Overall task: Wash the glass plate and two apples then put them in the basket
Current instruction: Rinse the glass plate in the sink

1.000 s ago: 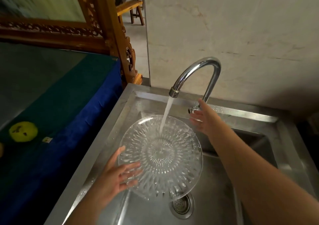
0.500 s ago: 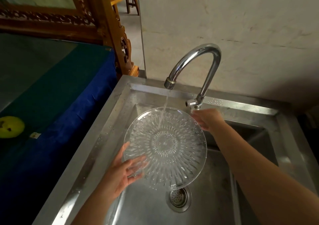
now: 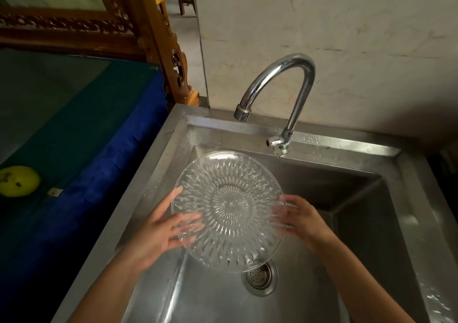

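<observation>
both hands are on the glass plate (image 3: 229, 211), held tilted over the steel sink (image 3: 309, 298) just in front of the tap (image 3: 280, 94). left hand (image 3: 158, 226) grips the left rim with the thumb up along the edge and the fingers spread behind the glass, so they only show as a smeary blur through the cut pattern. right hand (image 3: 300, 219) has the right rim, and its fingertips go soft and wavy behind the glass too, so i can't make out exactly how they're wrapped. the bottom edge of the plate covers part of the drain strainer (image 3: 260, 276). can't see any stream coming out of the spout, just droplets on the back ledge and wet streaks in the basin. over on the worktop with the blue-green cloth (image 3: 81, 134) there's one yellow-green apple (image 3: 18, 181) with dark spots, partly cut off by the left edge of the frame, and a tiny pale tag (image 3: 54, 192) beside it that's too small to read. the right side of the sink is pretty dark.
</observation>
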The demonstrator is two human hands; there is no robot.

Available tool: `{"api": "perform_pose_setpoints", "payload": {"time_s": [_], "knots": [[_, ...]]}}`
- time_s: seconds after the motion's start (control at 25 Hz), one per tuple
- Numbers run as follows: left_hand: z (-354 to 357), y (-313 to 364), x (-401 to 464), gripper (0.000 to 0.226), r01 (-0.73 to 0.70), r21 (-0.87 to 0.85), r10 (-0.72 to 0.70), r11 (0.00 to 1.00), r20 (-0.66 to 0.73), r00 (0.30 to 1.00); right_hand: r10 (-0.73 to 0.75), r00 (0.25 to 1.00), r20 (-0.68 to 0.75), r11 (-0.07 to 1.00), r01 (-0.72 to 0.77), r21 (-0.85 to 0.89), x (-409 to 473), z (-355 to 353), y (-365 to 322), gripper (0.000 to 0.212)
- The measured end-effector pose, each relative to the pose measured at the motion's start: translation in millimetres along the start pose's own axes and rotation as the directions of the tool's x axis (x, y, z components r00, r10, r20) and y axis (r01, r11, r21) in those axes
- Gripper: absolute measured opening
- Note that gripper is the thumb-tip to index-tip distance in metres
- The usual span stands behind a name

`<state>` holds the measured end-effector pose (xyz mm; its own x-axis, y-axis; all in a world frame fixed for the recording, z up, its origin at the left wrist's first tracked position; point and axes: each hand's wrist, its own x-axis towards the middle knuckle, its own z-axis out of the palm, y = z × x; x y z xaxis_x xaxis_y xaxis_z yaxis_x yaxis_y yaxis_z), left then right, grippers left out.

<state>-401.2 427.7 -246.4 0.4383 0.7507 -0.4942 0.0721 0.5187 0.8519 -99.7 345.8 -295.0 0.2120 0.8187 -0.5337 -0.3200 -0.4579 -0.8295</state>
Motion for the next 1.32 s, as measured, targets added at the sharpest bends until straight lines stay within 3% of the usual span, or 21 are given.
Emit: {"api": "perform_pose_setpoints", "payload": {"time_s": [0.16, 0.36, 0.6, 0.72, 0.76, 0.92, 1.16, 1.32], "knots": [[6.5, 10.0, 0.9, 0.062, -0.137, 0.151, 0.145, 0.979, -0.048, 0.988, -0.227, 0.972, -0.064, 0.971, 0.231, 0.066, -19.7, 0.2, 8.1, 0.033], [19.3, 10.6, 5.5, 0.046, -0.293, 0.271, 0.325, 0.917, -0.083, 0.942, -0.458, 0.88, -0.124, 0.888, 0.459, -0.023, -46.4, -3.5, -15.5, 0.041], [33.6, 1.5, 10.6, 0.034, -0.328, 0.124, 0.345, 0.936, -0.149, 0.927, -0.754, 0.65, -0.096, 0.64, 0.693, -0.331, -89.2, -15.0, -29.1, 0.032], [32.4, 10.8, 7.5, 0.029, -0.356, 0.048, 0.359, 0.933, -0.13, 0.924, -0.836, 0.532, -0.132, 0.528, 0.716, -0.457, -105.8, -23.8, -33.9, 0.03], [33.2, 14.6, 5.9, 0.028, -0.354, 0.062, 0.358, 0.933, -0.093, 0.929, -0.836, 0.53, -0.141, 0.529, 0.712, -0.461, -108.1, -26.6, -34.2, 0.031], [47.5, 24.6, -13.2, 0.034, -0.284, 0.193, 0.274, 0.939, 0.078, 0.959, -0.708, 0.65, -0.277, 0.697, 0.582, -0.419, -129.2, -28.3, -20.1, 0.029], [63.6, 77.6, -46.1, 0.042, -0.343, 0.234, 0.296, 0.91, 0.215, 0.931, -0.607, 0.676, -0.419, 0.794, 0.536, -0.286, -202.4, -13.5, -53.7, 0.056], [96.4, 114.0, -70.0, 0.05, -0.417, 0.266, 0.336, 0.869, 0.303, 0.892, -0.592, 0.642, -0.488, 0.793, 0.573, -0.208, -258.4, -12.4, -83.5, 0.047]]}}
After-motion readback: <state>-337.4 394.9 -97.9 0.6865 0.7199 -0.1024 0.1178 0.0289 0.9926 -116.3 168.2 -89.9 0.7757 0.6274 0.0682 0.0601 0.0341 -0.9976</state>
